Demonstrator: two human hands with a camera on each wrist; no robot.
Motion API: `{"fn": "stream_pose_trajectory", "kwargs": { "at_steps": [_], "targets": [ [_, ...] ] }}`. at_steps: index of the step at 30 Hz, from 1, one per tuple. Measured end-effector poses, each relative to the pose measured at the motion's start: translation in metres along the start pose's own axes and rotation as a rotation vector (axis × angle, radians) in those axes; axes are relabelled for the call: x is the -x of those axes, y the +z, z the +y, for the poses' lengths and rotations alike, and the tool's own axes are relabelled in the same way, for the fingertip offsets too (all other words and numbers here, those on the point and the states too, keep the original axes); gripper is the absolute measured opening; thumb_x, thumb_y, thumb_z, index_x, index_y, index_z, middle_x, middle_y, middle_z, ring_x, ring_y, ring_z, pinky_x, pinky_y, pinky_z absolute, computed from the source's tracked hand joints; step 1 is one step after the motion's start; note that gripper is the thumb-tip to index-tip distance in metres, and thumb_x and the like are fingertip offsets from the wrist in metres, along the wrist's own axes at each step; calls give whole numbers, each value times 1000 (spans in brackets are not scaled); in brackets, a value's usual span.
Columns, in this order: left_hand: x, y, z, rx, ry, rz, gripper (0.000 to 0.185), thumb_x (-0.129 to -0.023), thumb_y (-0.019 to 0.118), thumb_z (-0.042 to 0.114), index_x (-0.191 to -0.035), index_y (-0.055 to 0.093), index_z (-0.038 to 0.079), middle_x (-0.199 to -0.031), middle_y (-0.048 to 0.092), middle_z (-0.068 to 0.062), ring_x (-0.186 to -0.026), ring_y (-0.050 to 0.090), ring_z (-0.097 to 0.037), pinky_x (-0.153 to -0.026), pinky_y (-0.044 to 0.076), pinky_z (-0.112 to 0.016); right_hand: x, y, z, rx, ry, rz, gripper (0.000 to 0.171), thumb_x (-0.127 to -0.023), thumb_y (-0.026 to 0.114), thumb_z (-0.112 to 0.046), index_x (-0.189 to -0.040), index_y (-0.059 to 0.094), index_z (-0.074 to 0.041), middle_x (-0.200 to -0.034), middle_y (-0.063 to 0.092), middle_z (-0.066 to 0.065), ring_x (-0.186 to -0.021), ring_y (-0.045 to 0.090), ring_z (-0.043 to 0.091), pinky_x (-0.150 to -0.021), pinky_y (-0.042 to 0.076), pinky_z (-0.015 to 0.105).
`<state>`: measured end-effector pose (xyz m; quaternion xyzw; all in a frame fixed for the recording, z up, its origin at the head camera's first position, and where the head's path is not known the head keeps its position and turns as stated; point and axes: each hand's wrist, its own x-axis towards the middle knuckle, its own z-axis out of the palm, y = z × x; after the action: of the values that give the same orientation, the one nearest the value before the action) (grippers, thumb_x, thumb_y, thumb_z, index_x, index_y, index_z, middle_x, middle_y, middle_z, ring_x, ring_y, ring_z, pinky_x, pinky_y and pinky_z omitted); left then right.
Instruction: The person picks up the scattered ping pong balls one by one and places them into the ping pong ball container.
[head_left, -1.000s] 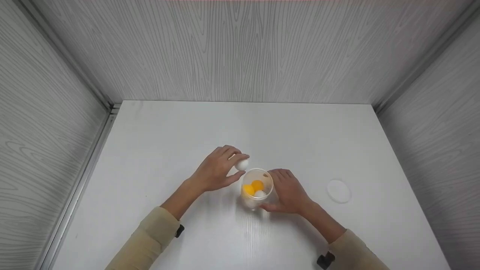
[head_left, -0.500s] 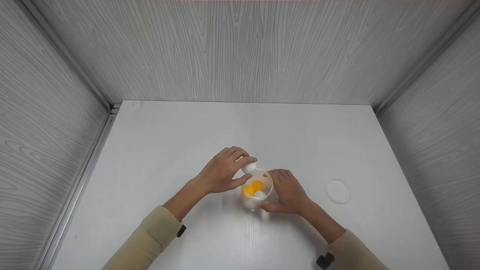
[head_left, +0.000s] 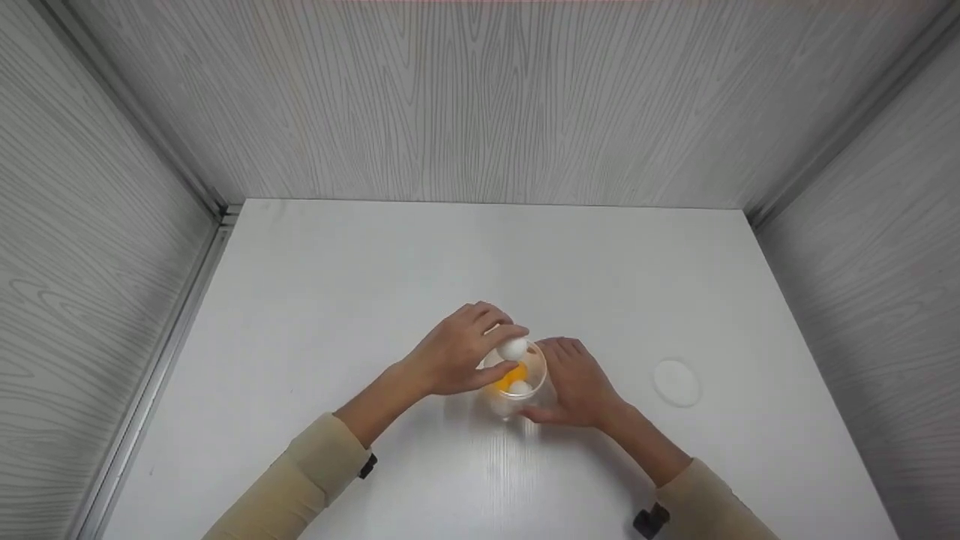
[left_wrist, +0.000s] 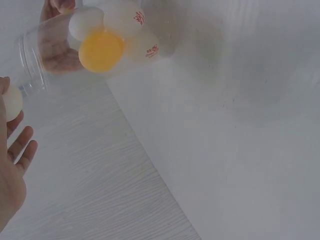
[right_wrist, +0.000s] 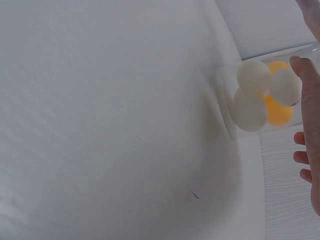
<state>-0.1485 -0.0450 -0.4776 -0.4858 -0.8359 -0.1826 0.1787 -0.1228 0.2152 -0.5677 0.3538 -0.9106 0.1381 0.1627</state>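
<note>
A white ping-pong ball [head_left: 513, 349] is pinched between the thumb and fingers of my left hand [head_left: 459, 354], right over the mouth of a clear plastic jar [head_left: 504, 409]. My right hand [head_left: 576, 386] grips the jar from its right side, thumb at the front and fingers behind. The jar stands on the table. Inside it lie orange balls [head_left: 519, 373] and white balls [head_left: 519, 388]. Through the wall in the left wrist view, an orange ball [left_wrist: 101, 51] rests against white balls with red print. Stacked white balls [right_wrist: 253, 76] show in the right wrist view.
A round whitish translucent lid [head_left: 676, 382] lies flat on the white table [head_left: 360, 255], to the right of the right hand. Grey wood-grain panels [head_left: 480, 105] rise behind the table and on both sides.
My left hand has moved right and a little toward me, bringing the white ball from beside the jar to over its mouth. The right hand and jar have stayed in place.
</note>
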Motion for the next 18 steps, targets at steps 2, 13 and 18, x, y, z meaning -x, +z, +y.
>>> {"fn": "stream_pose_trajectory", "kwargs": {
  "at_steps": [2,13,18],
  "targets": [
    [0,2,1,10,5,-1,40,-97,74,36,-130,67,16,-118,71,-2,-113,65,-20,-99,58,-33,0,1,0,2,0,1,81,-83,69,-75,-132,58,-12,-122,70,3,-115,66,22,-104,56,46],
    [-1,11,3,16,21,1,34,-98,72,37,-125,70,16,-112,71,-1,-110,68,-20,-97,58,-35,1,1,1,3,-24,31,81,-82,71,-74,-130,59,-10,-119,69,2,-114,66,23,-103,55,46],
    [0,14,3,15,16,-18,35,-98,72,38,-125,70,16,-112,71,-1,-111,67,-19,-96,58,-35,2,3,3,23,-31,30,84,-83,69,-76,-132,58,-10,-120,69,4,-116,66,24,-102,56,47]
  ]
}}
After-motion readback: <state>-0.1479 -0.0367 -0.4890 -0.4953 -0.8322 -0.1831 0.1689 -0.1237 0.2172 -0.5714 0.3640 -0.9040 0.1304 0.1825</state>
